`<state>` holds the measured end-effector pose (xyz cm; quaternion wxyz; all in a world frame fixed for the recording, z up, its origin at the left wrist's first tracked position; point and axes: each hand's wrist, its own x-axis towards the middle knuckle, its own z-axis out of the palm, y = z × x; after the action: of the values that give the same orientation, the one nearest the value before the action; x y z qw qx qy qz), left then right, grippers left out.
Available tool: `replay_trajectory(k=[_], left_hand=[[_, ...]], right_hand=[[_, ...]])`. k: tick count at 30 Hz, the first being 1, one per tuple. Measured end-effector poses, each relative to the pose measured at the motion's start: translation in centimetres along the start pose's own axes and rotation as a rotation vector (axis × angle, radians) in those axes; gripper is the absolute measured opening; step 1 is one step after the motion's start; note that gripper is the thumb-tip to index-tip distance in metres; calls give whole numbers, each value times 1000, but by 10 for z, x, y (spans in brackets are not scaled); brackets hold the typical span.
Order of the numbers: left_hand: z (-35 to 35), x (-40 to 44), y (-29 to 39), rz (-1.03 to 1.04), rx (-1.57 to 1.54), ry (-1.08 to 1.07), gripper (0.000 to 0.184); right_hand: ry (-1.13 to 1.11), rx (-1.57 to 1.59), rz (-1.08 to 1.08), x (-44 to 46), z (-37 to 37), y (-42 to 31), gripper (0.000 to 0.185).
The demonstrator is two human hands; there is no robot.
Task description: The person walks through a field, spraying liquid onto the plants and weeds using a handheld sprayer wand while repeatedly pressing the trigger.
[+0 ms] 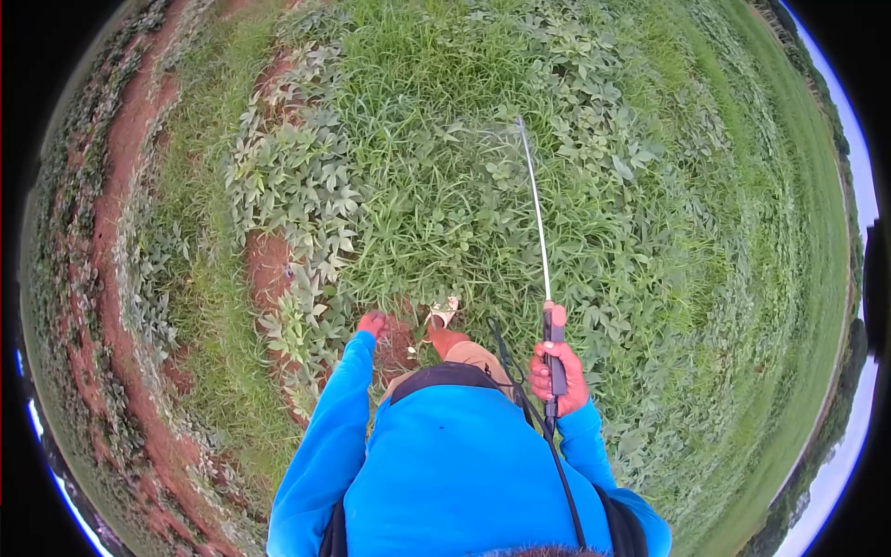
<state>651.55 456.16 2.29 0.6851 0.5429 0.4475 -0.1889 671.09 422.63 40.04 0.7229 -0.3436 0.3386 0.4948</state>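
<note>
My right hand (560, 376) is wrapped round the grey and orange handle of a sprayer wand (535, 200). Its long, thin metal tube points forward over the green growth. A faint mist of spray spreads leftward from the tip. From the handle's lower end a black hose (564, 478) runs back along my blue shirt. My left hand (373, 323) hangs low at my left side, its fingers curled in, with nothing visible in it. Beneath the wand stands dense tall grass (418, 204), mixed with broad-leaved plants.
Lobed-leaf crop plants (297, 176) grow in rows on both sides, with grass between them. Strips of bare red soil (130, 186) show at the left. My foot in a pale sandal (444, 311) is at the grass edge. A dark strap loop (501, 343) hangs by my waist.
</note>
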Motion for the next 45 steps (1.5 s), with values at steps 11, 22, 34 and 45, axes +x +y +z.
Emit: replay_trajectory(k=[11,22,34,45], left_hand=[[9,40,111,41,132,-43,21],[-31,-10,107,59,319,106,25],[-28,41,135,-100,74,29,20],[-5,88,193,36,66,-89,23]], right_hand=[[-21,180,-428,39,-8,-107,20],[-257,225,-278,37,4,-115,20],[-248,87,3,46,26,-89,19],[-202,-132,270,84,90,-123,21]])
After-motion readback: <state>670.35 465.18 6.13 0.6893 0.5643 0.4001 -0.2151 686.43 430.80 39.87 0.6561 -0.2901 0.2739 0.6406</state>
